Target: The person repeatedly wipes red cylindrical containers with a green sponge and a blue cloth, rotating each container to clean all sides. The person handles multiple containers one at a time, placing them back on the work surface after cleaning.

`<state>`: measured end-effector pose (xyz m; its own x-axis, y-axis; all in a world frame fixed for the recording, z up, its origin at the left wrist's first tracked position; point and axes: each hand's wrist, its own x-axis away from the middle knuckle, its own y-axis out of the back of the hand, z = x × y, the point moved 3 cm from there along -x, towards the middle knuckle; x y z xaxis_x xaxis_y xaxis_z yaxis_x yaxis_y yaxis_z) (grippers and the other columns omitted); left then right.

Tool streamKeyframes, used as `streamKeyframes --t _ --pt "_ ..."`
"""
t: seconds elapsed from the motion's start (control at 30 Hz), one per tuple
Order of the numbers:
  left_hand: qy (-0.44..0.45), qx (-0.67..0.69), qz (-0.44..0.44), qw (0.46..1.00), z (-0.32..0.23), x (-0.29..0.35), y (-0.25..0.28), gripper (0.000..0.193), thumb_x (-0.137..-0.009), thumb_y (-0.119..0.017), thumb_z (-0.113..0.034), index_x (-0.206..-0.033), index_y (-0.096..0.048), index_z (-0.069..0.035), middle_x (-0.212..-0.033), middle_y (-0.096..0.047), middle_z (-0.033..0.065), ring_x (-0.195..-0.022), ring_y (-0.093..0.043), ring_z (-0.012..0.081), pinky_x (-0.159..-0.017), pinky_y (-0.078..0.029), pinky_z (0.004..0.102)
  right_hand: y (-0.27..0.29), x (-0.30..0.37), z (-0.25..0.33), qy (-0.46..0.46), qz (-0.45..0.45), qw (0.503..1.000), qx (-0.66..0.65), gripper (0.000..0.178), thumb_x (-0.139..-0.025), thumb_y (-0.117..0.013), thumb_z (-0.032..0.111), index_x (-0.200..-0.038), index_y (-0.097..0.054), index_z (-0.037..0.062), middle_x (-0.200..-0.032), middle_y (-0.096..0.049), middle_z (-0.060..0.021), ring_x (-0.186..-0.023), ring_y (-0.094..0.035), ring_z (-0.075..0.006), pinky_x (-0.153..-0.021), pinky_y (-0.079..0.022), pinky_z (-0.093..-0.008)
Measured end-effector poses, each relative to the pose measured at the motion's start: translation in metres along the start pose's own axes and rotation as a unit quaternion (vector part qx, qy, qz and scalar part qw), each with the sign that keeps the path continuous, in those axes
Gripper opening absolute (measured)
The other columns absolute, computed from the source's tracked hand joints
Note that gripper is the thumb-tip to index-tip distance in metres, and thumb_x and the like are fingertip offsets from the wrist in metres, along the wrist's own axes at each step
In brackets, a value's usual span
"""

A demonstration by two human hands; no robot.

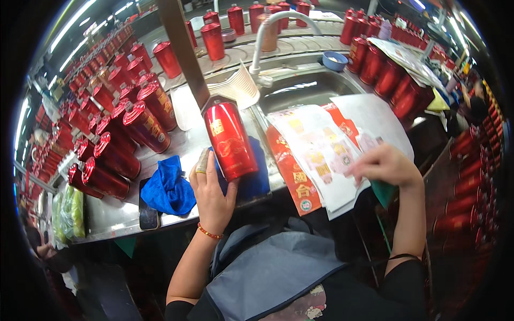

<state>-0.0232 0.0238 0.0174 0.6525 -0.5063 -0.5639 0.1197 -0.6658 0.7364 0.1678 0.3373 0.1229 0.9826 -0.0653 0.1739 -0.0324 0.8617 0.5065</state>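
A glossy red bottle with gold decoration stands or leans on a blue cloth, its far end by a brown post. My left hand is closed against its lower left side, a pale cover on one finger. Over printed decal sheets to the right, my right hand is bent with its fingertips together. Whether a decal is pinched there I cannot make out. Red sheets with gold figures show from under the white ones.
A crumpled blue cloth partly covers a phone at left. Many red bottles crowd the left side. Behind the sheets are a sink, a curved tap and a blue bowl. The brown post rises behind my bottle.
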Motion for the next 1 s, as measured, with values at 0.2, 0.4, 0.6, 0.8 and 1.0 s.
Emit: streamKeyframes --t 0.2,0.4,0.6,0.8,1.0 --pt "0.05 0.116 0.037 0.991 0.008 0.004 -0.01 0.082 -0.086 -0.076 -0.011 -0.155 -0.035 0.006 -0.143 -0.05 0.0277 -0.129 -0.049 0.0448 -0.111 -0.039 0.0491 0.023 -0.227 -0.035 0.027 -0.151 0.979 0.138 0.033 -0.093 -0.072 0.03 -0.096 -0.077 -0.0032 -0.081 -0.073 -0.0049 -0.074 -0.064 -0.0099 -0.071 -0.05 -0.0282" --pt "0.069 0.164 0.031 0.984 0.014 0.008 -0.013 0.083 -0.083 -0.077 -0.01 -0.154 -0.036 0.006 -0.144 -0.049 0.028 -0.132 -0.046 0.0462 -0.113 -0.038 0.0494 -0.014 -0.333 -0.051 -0.046 -0.207 0.964 0.161 0.062 -0.085 -0.077 0.061 -0.079 -0.07 -0.0001 -0.072 -0.065 -0.0068 -0.066 -0.06 -0.0124 -0.062 -0.049 -0.0316" --pt "0.07 0.183 0.045 0.98 0.018 0.008 -0.014 0.08 -0.087 -0.076 -0.017 -0.153 -0.037 0.007 -0.133 -0.053 0.0292 -0.141 -0.037 0.0475 -0.115 -0.033 0.0522 -0.048 -0.351 -0.082 -0.022 -0.339 0.924 0.175 0.058 -0.078 -0.082 0.052 -0.092 -0.069 -0.003 -0.083 -0.072 -0.0152 -0.075 -0.068 -0.0253 -0.071 -0.053 -0.038" --pt "0.056 0.185 0.057 0.979 0.021 0.006 -0.014 0.079 -0.089 -0.074 -0.023 -0.152 -0.039 0.009 -0.117 -0.056 0.0284 -0.143 -0.034 0.0477 -0.114 -0.032 0.0524 -0.052 -0.354 -0.087 -0.03 -0.39 0.907 0.158 0.041 -0.081 -0.075 0.041 -0.092 -0.073 0.0012 -0.087 -0.075 -0.0174 -0.084 -0.072 -0.0377 -0.077 -0.055 -0.0445" --pt "0.059 0.19 0.065 0.978 0.022 0.006 -0.013 0.079 -0.088 -0.075 -0.023 -0.151 -0.04 0.009 -0.121 -0.056 0.0286 -0.142 -0.034 0.0482 -0.113 -0.033 0.0527 -0.047 -0.335 -0.089 -0.008 -0.375 0.917 0.134 0.03 -0.087 -0.07 0.029 -0.093 -0.077 0.0002 -0.082 -0.075 -0.0177 -0.074 -0.072 -0.0298 -0.07 -0.054 -0.039"
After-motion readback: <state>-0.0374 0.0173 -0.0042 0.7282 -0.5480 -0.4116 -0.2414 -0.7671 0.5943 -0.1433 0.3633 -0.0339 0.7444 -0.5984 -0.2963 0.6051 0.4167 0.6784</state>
